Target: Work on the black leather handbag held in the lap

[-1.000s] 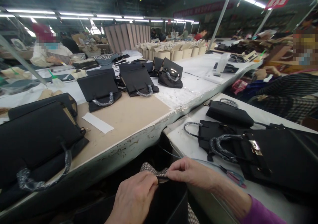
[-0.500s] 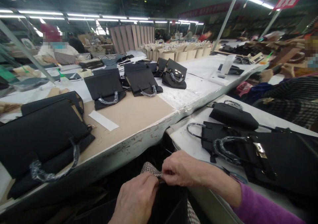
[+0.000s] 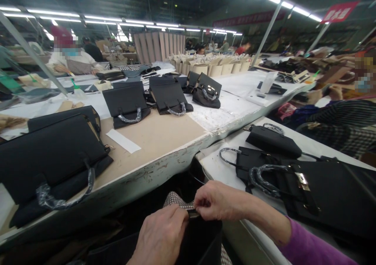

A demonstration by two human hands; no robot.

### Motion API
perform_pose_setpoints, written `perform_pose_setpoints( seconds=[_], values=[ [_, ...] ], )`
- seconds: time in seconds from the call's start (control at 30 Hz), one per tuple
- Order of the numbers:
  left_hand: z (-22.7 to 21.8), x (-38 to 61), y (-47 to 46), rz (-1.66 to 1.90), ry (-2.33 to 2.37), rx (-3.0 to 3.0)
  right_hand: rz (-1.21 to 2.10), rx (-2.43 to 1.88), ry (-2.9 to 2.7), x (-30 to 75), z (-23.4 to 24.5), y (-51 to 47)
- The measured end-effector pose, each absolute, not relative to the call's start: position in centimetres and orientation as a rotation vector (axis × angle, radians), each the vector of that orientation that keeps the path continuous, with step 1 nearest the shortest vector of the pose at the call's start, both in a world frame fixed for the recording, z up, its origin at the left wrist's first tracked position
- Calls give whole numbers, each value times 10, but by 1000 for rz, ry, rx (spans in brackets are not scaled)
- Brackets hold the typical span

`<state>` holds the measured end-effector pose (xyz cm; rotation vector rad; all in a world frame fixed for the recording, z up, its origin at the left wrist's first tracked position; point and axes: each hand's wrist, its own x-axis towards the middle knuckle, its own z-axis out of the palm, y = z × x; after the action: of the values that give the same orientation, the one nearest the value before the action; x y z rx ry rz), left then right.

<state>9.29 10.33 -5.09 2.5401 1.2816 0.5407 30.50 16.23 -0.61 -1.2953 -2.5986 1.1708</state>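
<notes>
- A black bag (image 3: 202,237), matte and stiff-edged, sits low in the lap, over checked cloth (image 3: 175,200).
- The left hand (image 3: 161,236) clasps its top rim.
- The right hand (image 3: 219,200) pinches the same rim, with both sets of fingertips close together.

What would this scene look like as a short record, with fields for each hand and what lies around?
left hand: closed on the top edge of a black piece in the lap
right hand: pinching the same edge; purple sleeve
right table: nearest handbag black, handle wrapped
long table: more black handbags, a white paper strip
others: co-worker seated far left
</notes>
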Motion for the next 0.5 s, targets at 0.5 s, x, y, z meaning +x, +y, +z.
perform_pose_setpoints(
  seconds=[0.5],
  values=[
    [-52, 90, 100, 578, 1313, 2520, 922, -1222, -2636, 296, -11, 149]
  ],
)
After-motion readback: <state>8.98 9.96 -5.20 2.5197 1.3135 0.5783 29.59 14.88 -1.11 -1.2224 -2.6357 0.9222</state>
